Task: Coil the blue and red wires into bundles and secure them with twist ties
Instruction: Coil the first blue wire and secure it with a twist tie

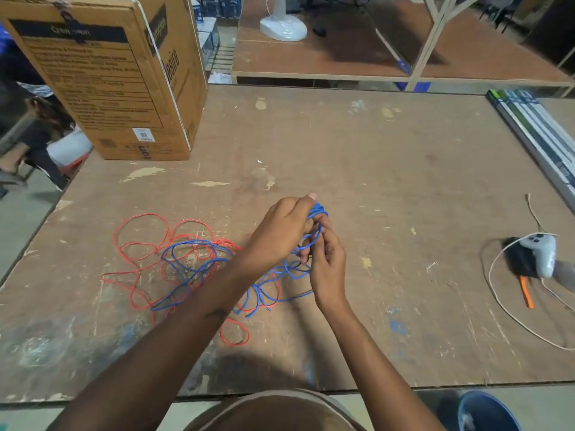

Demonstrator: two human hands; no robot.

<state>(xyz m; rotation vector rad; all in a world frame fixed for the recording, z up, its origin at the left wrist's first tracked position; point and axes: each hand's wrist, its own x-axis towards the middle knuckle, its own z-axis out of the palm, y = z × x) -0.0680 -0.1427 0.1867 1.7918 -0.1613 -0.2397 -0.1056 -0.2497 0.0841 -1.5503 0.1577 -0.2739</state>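
Fingers of your left hand (284,227) curl round the small blue wire (315,231) coil; your right hand (325,265) pinches its strand just below. Loose blue slack trails down-left from both, tangled across the red wire (140,241).

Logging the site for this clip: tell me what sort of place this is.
Probably a workshop or warehouse: a scuffed plywood worktable, a printed cardboard carton on it, and more wooden benches behind.
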